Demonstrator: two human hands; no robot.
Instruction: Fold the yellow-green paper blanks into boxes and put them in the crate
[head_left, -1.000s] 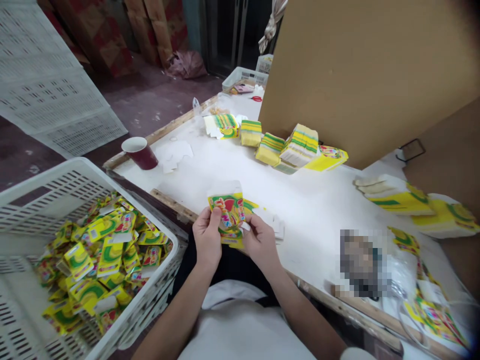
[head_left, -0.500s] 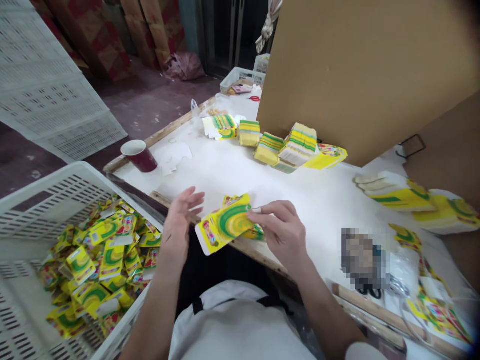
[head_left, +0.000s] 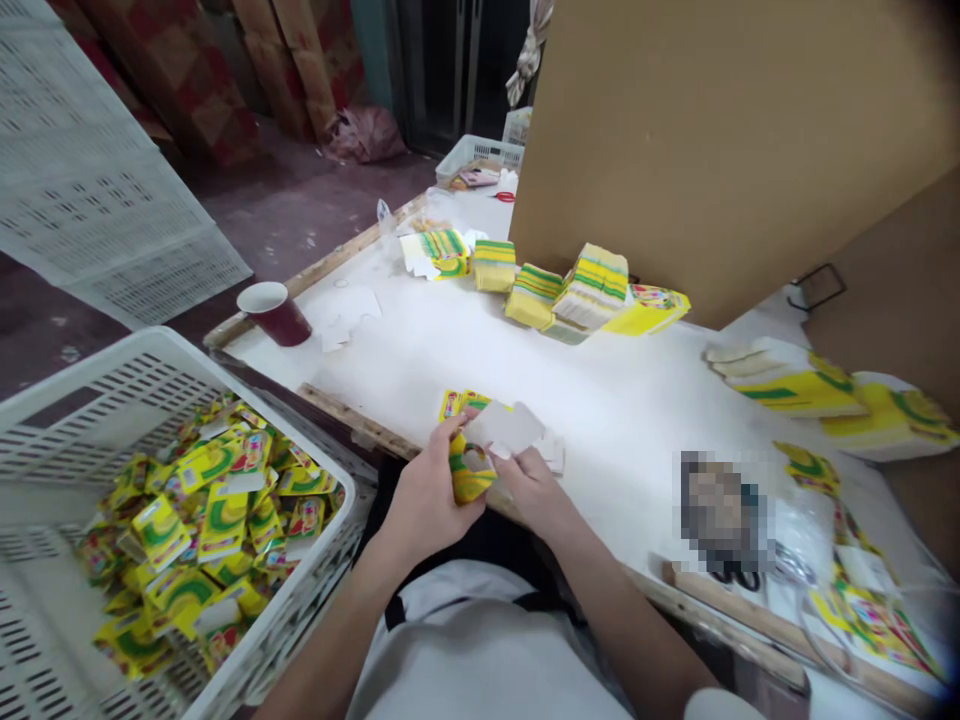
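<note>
Over the near table edge, my left hand point(head_left: 431, 495) is closed round a yellow-and-green printed carton point(head_left: 471, 470), which is bent into an open shape. My right hand point(head_left: 532, 485) pinches the carton's right side, by its pale flaps point(head_left: 510, 427). More yellow printed pieces point(head_left: 452, 404) lie on the table just behind my hands, partly hidden by them. To the left, a white basket point(head_left: 161, 350) holds a heap of small yellow-green packs point(head_left: 225, 515).
A maroon cup point(head_left: 276, 315) stands at the table's left edge. Stacks of folded cartons point(head_left: 596, 285) line the back, before a large cardboard sheet point(head_left: 720, 150). Scissor handles point(head_left: 739, 577) and plastic-wrapped items point(head_left: 802, 535) lie at the right.
My left hand has moved right and closed on the carton, which was flat in my right hand. The carton is now bent open, with its pale flaps showing.
</note>
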